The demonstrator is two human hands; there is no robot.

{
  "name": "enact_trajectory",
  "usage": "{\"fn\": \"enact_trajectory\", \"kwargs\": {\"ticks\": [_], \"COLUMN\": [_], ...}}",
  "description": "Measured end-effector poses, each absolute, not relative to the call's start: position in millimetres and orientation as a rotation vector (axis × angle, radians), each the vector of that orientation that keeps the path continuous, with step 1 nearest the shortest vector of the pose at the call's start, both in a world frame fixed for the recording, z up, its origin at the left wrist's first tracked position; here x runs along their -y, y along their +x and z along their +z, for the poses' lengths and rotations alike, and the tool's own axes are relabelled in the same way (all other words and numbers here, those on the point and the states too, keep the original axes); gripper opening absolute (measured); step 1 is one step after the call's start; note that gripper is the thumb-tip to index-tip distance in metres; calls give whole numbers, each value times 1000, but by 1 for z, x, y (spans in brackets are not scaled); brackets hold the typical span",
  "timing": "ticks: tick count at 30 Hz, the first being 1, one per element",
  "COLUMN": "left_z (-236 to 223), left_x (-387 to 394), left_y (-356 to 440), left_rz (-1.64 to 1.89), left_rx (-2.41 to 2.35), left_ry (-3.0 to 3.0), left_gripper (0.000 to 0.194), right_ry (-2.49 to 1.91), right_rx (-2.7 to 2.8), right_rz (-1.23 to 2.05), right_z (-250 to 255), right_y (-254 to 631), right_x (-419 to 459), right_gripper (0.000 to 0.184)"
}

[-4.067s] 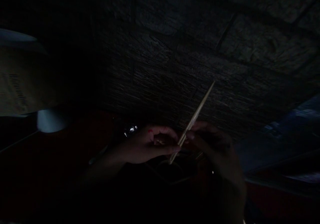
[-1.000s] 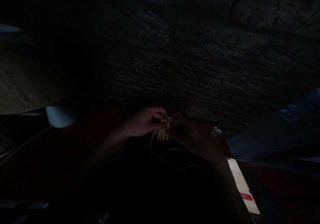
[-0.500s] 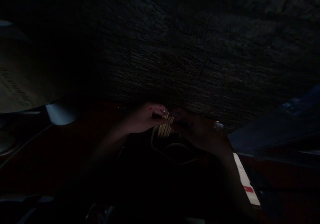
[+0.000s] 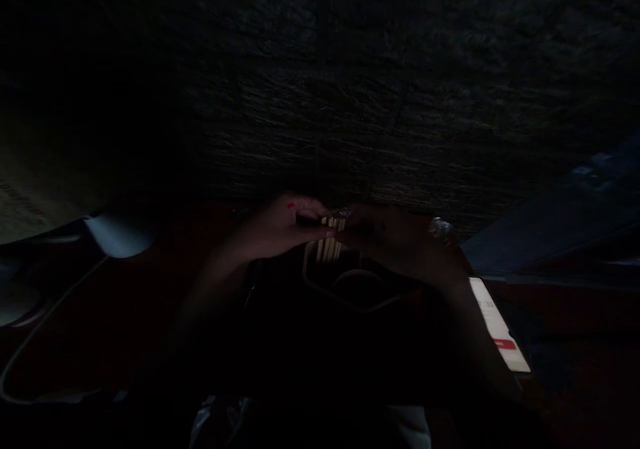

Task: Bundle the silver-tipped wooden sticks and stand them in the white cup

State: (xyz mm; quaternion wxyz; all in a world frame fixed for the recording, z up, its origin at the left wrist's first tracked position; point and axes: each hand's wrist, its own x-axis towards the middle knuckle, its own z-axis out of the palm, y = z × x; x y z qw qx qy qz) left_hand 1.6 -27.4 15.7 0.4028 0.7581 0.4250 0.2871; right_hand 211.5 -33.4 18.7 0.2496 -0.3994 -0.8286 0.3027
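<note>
The light is very dim. A bundle of several thin, pale sticks [image 4: 327, 250], perhaps wooden, stands nearly upright over a dark container with a thin, lighter rim [image 4: 325, 291] and a curved inner edge. My left hand [image 4: 280, 227] is closed on the sticks' upper part from the left, its thumb across their front. From the right, my right hand [image 4: 387, 237] is closed at the same upper end; its fingers are mostly in shadow. Something small and shiny [image 4: 340, 213] shows behind the stick tops, between my fingertips. The lower stick ends fade into darkness.
A lit phone screen [image 4: 500, 325] lies beside my right forearm. Crumpled clear material [image 4: 440, 227] sits beyond my right wrist. A rough stone-like wall [image 4: 300, 102] rises behind. At left are a white cone-shaped object [image 4: 120, 234] and a pale cable [image 4: 53, 332].
The view has shifted slightly. My left thumb now reaches further across the sticks, and the thumbs are closer together. Both hands remain at the bundle.
</note>
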Motion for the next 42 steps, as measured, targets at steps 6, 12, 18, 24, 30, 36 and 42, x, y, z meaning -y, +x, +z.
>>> {"fn": "enact_trajectory", "kwargs": {"ticks": [6, 12, 18, 24, 30, 36, 42], "left_z": [15, 14, 13, 14, 16, 13, 11], "left_x": [26, 25, 25, 25, 26, 23, 24], "left_y": [-1, 1, 4, 6, 5, -1, 0], "left_rz": [657, 684, 694, 673, 597, 600, 635], "left_rx": [-1100, -1103, -1091, -1136, -1086, -1060, -1077], "left_ry": [1918, 1907, 1862, 1853, 1897, 1910, 1871], "left_gripper": [26, 21, 23, 24, 24, 30, 36], "right_ry": [-1054, -1046, -1072, -1110, -1135, -1130, -1138], "right_rx": [2171, 2174, 2164, 2188, 2212, 2190, 2162], "right_rz": [873, 804, 778, 778, 801, 909, 883], "right_z": [13, 15, 15, 16, 22, 26, 28], "right_y": [208, 209, 212, 211, 213, 216, 217], "right_x": [29, 29, 28, 28, 29, 32, 32], "right_gripper": [19, 14, 11, 15, 16, 21, 19]}}
